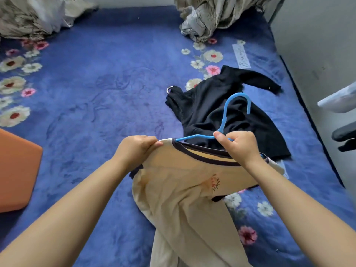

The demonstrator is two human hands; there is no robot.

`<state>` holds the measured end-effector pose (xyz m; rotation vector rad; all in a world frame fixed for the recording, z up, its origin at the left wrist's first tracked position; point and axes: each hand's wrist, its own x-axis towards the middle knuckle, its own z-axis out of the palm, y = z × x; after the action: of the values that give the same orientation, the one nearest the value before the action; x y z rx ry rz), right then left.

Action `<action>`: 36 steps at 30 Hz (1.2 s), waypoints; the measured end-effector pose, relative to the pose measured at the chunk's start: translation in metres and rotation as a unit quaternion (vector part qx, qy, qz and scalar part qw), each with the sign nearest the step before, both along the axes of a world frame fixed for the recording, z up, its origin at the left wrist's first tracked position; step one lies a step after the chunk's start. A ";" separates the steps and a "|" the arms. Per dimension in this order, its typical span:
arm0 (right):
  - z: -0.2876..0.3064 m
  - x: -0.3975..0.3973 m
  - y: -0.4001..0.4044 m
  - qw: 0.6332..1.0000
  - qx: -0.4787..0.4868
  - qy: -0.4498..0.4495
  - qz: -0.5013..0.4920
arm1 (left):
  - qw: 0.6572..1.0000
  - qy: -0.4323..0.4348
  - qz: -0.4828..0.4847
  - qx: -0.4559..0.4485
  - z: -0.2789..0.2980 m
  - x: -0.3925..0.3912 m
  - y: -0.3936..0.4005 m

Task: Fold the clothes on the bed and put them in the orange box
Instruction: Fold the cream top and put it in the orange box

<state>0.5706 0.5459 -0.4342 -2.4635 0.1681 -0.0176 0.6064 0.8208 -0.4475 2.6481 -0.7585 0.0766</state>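
Observation:
A beige T-shirt (179,193) with dark trim and a small orange print hangs from a blue hanger (225,120) above the bed. My left hand (134,149) pinches the shirt's left shoulder beside the collar. My right hand (238,145) grips the hanger at the base of its hook, over the collar. Behind them a black long-sleeved top (215,101) lies crumpled on the blue floral bedspread (100,78). A corner of the orange box (15,170) shows at the left edge.
Bunched grey-beige bedding lies at the back left (32,18) and back right (213,14). A grey wall (317,54) runs along the bed's right side. Part of a dark chair (344,135) shows at the right edge.

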 end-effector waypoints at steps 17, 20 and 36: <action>-0.017 -0.059 -0.119 0.911 0.215 -0.008 -0.353 | 0.978 0.123 0.094 -0.141 0.006 -0.025 -0.064; -0.028 -0.060 -0.118 0.919 0.166 0.051 -0.354 | 0.925 0.215 0.190 -0.249 0.006 -0.040 -0.087; -0.041 -0.025 -0.031 0.948 -0.035 0.149 0.277 | 0.987 0.080 -0.003 -0.137 0.013 -0.058 -0.094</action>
<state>0.5456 0.5148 -0.4749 -2.4858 -0.4075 0.6010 0.5482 0.7272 -0.4341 2.3578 -0.6512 -0.0322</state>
